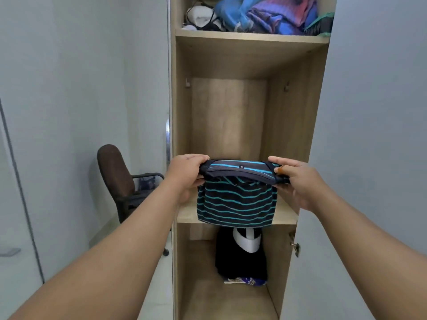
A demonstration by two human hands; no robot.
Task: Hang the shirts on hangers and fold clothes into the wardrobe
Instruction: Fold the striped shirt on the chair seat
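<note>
Top shelf [251, 39]: heaped clothes [272, 15]. Bottom: dark pile [240, 262].

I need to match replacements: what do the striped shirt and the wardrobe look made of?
Striped shirt: soft knit fabric, probably cotton; it drapes limply from both hands. Wardrobe: matte wood-grain laminate board, likely particleboard, judging by its flat printed grain and square edges.

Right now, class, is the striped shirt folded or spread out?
Folded. The striped shirt hangs doubled in a compact bundle, collar on top, held by the left hand and right hand.
</note>
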